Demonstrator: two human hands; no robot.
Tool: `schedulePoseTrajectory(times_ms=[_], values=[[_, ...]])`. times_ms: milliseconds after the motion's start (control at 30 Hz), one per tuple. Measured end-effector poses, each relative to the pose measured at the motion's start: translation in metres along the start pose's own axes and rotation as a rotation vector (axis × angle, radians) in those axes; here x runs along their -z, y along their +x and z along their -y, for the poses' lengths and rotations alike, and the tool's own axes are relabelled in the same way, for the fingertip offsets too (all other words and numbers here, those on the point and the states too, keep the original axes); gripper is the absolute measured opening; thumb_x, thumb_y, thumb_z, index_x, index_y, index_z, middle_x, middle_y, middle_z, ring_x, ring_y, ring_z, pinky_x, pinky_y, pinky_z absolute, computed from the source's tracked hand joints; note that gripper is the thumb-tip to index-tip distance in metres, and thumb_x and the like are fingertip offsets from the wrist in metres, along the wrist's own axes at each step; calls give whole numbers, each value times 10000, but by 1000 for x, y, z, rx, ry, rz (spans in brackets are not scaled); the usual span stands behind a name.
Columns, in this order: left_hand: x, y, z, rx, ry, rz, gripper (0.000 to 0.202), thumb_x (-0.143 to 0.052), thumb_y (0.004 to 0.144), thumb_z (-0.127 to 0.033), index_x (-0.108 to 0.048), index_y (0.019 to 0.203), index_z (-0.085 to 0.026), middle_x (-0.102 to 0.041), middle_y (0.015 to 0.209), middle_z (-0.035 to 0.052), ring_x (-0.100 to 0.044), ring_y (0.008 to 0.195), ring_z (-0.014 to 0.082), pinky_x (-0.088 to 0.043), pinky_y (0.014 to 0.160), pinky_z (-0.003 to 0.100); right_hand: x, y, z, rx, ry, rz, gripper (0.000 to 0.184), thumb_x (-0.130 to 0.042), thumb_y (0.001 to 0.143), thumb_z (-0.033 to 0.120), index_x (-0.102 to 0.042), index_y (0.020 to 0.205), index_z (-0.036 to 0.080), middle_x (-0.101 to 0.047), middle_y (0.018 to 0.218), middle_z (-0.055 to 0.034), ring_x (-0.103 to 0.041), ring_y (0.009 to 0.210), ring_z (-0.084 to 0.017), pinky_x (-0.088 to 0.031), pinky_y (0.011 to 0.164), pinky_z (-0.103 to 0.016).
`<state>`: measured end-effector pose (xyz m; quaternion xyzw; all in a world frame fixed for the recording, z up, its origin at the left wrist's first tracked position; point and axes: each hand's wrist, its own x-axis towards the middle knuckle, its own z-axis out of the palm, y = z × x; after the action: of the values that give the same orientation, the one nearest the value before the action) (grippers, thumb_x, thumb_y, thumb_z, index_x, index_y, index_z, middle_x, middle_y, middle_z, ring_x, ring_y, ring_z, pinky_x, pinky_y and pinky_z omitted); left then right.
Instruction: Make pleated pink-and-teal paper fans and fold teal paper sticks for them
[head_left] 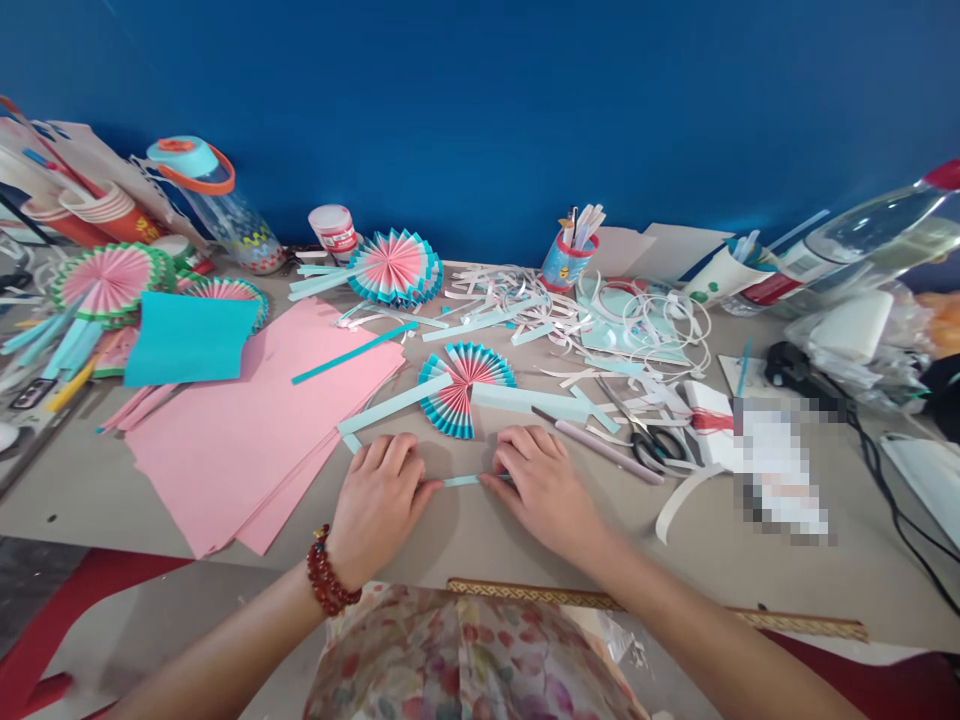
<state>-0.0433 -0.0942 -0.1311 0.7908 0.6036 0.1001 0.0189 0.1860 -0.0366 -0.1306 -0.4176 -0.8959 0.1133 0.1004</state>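
Note:
A narrow light blue paper strip lies low over the table, stretched between my two hands. My left hand has its fingers curled and its thumb at the strip's left end. At the other end my right hand grips it the same way, its fingertips partly hidden. Just beyond them is a pleated pink and blue paper fan, spread into most of a circle. One pale blue strip reaches from the fan toward my left hand, and a wider pale strip runs off to the right.
Pink paper sheets are stacked at left under a teal strip. Scissors and a pale pen-like knife lie right of my right hand. White paper scraps, another fan and a pen cup line the back.

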Motion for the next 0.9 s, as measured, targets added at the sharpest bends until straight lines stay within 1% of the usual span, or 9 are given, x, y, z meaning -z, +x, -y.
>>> schedulePoseTrajectory(times_ms=[267, 433, 600, 767, 900], values=[[-1, -12, 15, 73, -22, -35, 232, -633, 911, -348, -554, 767, -183, -587, 1068, 89, -533, 946, 256, -441, 795, 404, -2, -6, -5, -19, 10, -58, 127, -586, 937, 274, -548, 832, 213, -598, 1056, -66, -521, 973, -244, -386, 847, -391], [-1, -20, 23, 133, -15, -32, 255, -636, 909, -354, -541, 749, -181, -587, 1079, 86, -537, 979, 260, -444, 809, 406, -2, -7, -5, -30, 22, -55, 129, -579, 927, 262, -525, 821, 213, -594, 1079, -73, -511, 961, -252, -380, 849, -404], [-1, -24, 26, 137, 11, -41, 256, -645, 902, -359, -541, 751, -181, -595, 1110, 91, -534, 982, 264, -444, 812, 415, -3, -7, -6, -34, 39, -57, 121, -562, 929, 241, -520, 819, 216, -586, 1084, -68, -511, 976, -250, -379, 877, -412], [0, -22, 27, 119, 22, -49, 243, -655, 895, -340, -535, 750, -186, -599, 1115, 94, -530, 972, 267, -447, 812, 419, -3, -7, -10, -39, 73, -59, 141, -602, 916, 251, -518, 807, 221, -589, 1053, -58, -523, 974, -241, -385, 896, -411], [1, -22, 30, 96, 13, -38, 209, -638, 905, -321, -547, 772, -188, -602, 1118, 102, -530, 986, 280, -451, 812, 426, 0, -6, -15, -44, 116, -51, 163, -620, 912, 255, -518, 790, 220, -591, 1040, -48, -541, 950, -224, -398, 864, -392]])
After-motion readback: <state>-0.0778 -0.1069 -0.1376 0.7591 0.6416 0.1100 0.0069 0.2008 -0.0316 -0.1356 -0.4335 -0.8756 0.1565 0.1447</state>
